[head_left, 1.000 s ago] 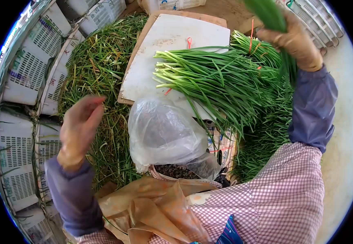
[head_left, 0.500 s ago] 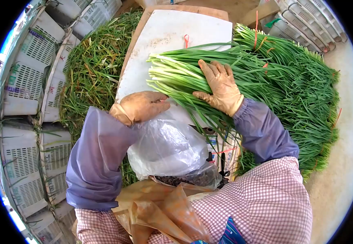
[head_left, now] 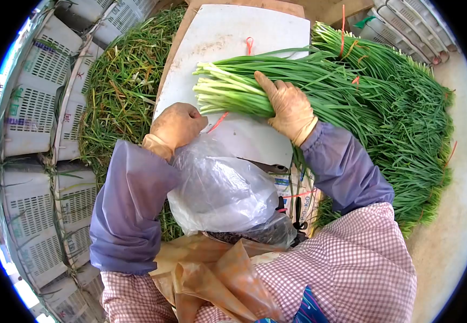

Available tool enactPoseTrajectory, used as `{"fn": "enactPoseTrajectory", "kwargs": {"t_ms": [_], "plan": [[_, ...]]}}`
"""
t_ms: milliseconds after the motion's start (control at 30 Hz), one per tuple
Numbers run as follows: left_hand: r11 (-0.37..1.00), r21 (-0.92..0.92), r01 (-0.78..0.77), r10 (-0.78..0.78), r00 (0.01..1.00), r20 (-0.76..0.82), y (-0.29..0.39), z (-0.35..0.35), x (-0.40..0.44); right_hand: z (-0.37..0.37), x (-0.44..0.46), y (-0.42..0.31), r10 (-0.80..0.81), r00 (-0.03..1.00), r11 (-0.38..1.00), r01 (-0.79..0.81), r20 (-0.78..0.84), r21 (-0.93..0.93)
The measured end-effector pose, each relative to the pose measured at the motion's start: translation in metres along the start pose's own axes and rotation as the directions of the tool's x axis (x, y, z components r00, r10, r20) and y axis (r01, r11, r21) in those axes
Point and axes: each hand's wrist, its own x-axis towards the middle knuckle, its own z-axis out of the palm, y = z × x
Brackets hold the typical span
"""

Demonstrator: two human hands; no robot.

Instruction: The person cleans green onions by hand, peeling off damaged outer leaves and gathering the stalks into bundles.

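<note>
Long green stalks with pale ends (head_left: 228,89) lie in a loose bundle across the white board (head_left: 233,32). My gloved right hand (head_left: 290,105) is closed around the near side of the bundle, with the thumb along its top. By the pale ends, my gloved left hand (head_left: 177,126) is closed with its fingers curled; what they hold, if anything, is hidden. A red tie (head_left: 218,123) lies under the bundle, one end showing between my hands and the other (head_left: 249,46) beyond the stalks.
Tied green bundles (head_left: 406,124) are piled at the right. Loose trimmings (head_left: 120,86) heap up at the left beside white crates (head_left: 34,118). A clear plastic bag (head_left: 222,188) sits near my lap. More crates (head_left: 400,27) stand at the back right.
My right hand came down from the upper right, where it held stalks, onto the bundle and drew its near side together. My left hand moved in from the left and its fingers curled.
</note>
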Motion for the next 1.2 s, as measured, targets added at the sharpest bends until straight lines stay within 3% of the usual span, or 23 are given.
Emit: {"fn": "enactPoseTrajectory", "kwargs": {"t_ms": [67,133,200,267,333,400,467,500,567,667,733,800,867,933,967,1000,1033,1067,1100,1133,1167,1200], "plan": [[1.0,-0.008,-0.014,0.014,0.999,0.043,-0.001,-0.001,0.006,-0.003,0.01,0.011,-0.025,0.998,0.985,0.014,0.061,0.172],[0.993,0.017,-0.113,0.109,0.981,0.16,-0.001,0.002,0.014,-0.003,0.022,0.019,-0.026,0.997,0.981,0.012,0.071,0.192],[0.983,0.058,-0.174,0.161,0.97,0.182,0.003,0.004,0.018,-0.013,0.034,0.021,-0.031,0.997,0.947,0.004,0.076,0.321],[0.984,0.057,-0.168,0.151,0.963,0.223,0.004,0.008,0.023,-0.017,0.039,0.017,-0.032,0.995,0.964,0.006,0.093,0.265],[0.989,-0.006,-0.144,0.142,0.963,0.227,-0.003,0.016,0.032,-0.012,0.044,0.007,-0.13,0.991,0.989,0.132,-0.034,0.065],[0.99,-0.065,-0.124,0.135,0.965,0.224,-0.015,0.025,0.045,-0.005,0.045,-0.019,-0.116,0.991,0.983,0.124,0.064,-0.139],[0.86,-0.509,-0.039,0.216,0.931,0.294,-0.023,0.028,0.053,0.018,0.039,-0.031,-0.164,0.983,0.97,0.146,-0.081,-0.195],[0.782,-0.622,-0.028,0.236,0.938,0.255,-0.024,0.03,0.05,0.018,0.036,-0.027,-0.176,0.981,0.982,0.17,-0.076,-0.079],[0.771,-0.637,0.007,0.223,0.934,0.28,-0.027,0.025,0.046,0.019,0.035,-0.03,-0.168,0.981,0.985,0.163,-0.1,-0.061],[0.799,-0.601,-0.014,0.222,0.936,0.273,-0.023,0.027,0.049,0.047,0.044,-0.036,-0.086,0.969,0.988,0.054,-0.233,-0.143],[0.744,-0.665,0.061,0.284,0.872,0.398,-0.029,0.029,0.057,0.059,0.056,-0.048,0.01,0.967,0.993,-0.04,-0.255,-0.112],[0.777,-0.628,0.042,0.216,0.919,0.33,-0.012,0.028,0.041,0.054,0.063,-0.058,0.073,0.966,0.994,-0.09,-0.247,-0.056],[0.799,-0.598,0.066,0.21,0.901,0.38,-0.013,0.025,0.042,0.049,0.062,-0.066,0.081,0.97,0.993,-0.098,-0.228,-0.066],[0.841,-0.539,-0.057,0.253,0.92,0.298,-0.02,0.025,0.045,0.055,0.054,-0.069,0.063,0.963,0.995,-0.081,-0.262,-0.06],[0.941,-0.225,-0.253,0.3,0.931,0.206,-0.028,0.02,0.05,0.057,0.053,-0.068,0.026,0.954,0.997,-0.045,-0.3,-0.058],[0.939,-0.221,-0.265,0.31,0.928,0.208,-0.017,0.014,0.043,0.057,0.055,-0.066,0.035,0.952,0.996,-0.056,-0.305,-0.062],[0.954,-0.112,-0.279,0.271,0.96,-0.075,-0.007,0.005,0.032,0.057,0.057,-0.066,0.042,0.962,0.999,-0.047,-0.271,-0.013],[0.966,-0.006,-0.259,0.24,0.904,-0.355,0.004,-0.004,0.022,0.057,0.057,-0.065,0.047,0.971,0.999,-0.039,-0.236,0.038],[0.964,-0.001,-0.265,0.248,0.903,-0.351,0.014,-0.011,0.019,0.049,0.055,-0.066,0.061,0.979,0.998,-0.06,-0.193,0.012],[0.787,0.288,-0.545,0.617,0.685,-0.387,0.026,-0.017,0.021,0.049,0.054,-0.067,0.067,0.978,0.998,-0.065,-0.197,0.013],[0.469,0.553,-0.689,0.883,0.361,-0.299,0.033,-0.021,0.023,0.048,0.054,-0.068,0.082,0.978,0.996,-0.073,-0.19,0.051],[0.465,0.557,-0.688,0.885,0.356,-0.3,0.034,-0.02,0.03,0.048,0.056,-0.068,0.094,0.978,0.993,-0.079,-0.185,0.087]]}}
